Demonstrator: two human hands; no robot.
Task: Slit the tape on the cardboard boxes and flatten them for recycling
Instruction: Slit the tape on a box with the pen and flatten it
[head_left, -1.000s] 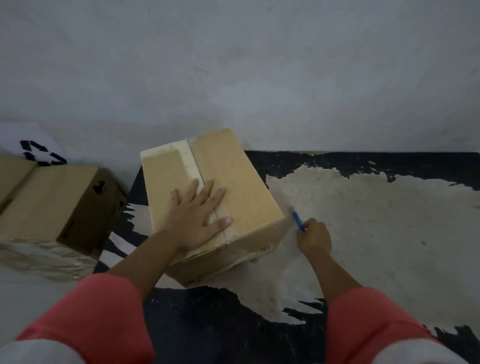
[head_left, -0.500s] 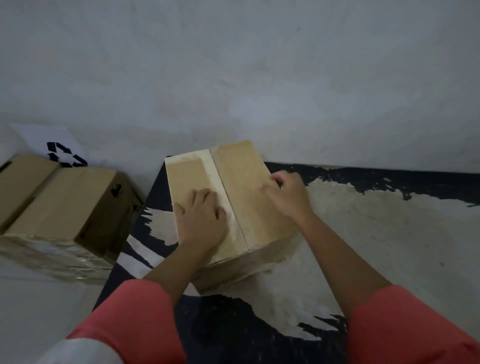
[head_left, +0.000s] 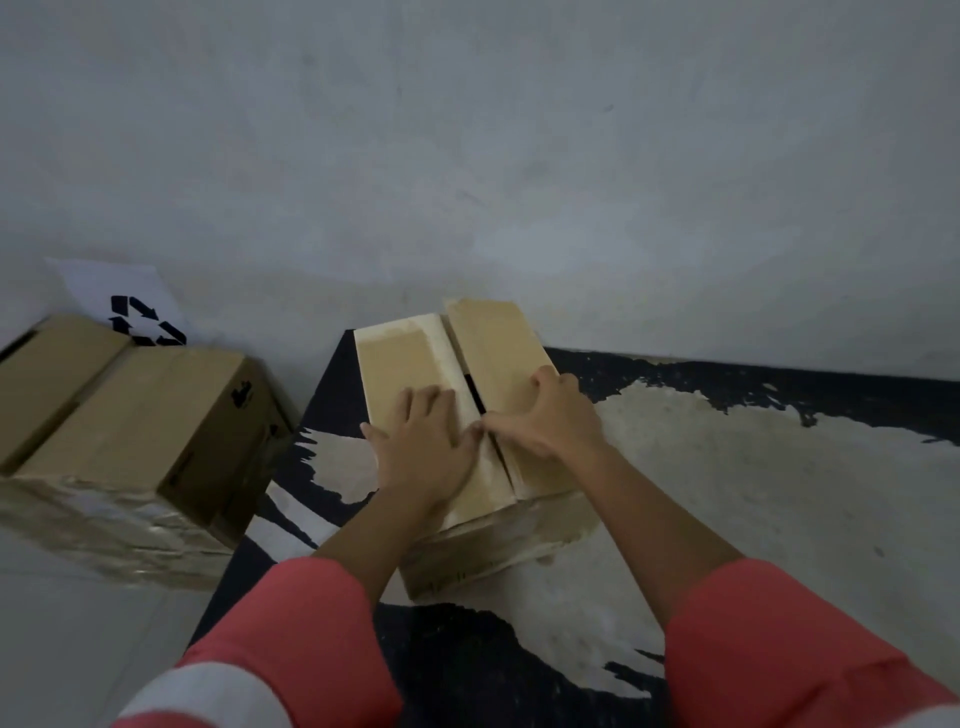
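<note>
Both hands rest on top of the cardboard box (head_left: 467, 556), close together, thumbs nearly touching at its centre seam. Left hand (head_left: 423, 449) lies flat, fingers straight, pressing the left flap (head_left: 400, 358). Right hand (head_left: 548, 418) sits on the right flap (head_left: 493, 338), its fingers curled and its thumb reaching to the seam edge at 9 o'clock; whether the thumb is hooked under that edge I cannot tell. The right flap stands slightly higher than the left, with a dark gap (head_left: 471, 387) open between them beside a pale strip of tape (head_left: 441, 343). Coral sleeves (head_left: 291, 639) cover both forearms. The box stands on a black-and-cream mat (head_left: 727, 493), at the view's centre. At 9 o'clock of it, apart, sit two more boxes (head_left: 130, 415). Behind them at 10 o'clock, a white sheet with a recycling symbol (head_left: 140, 312) leans on the grey wall (head_left: 519, 156).
</note>
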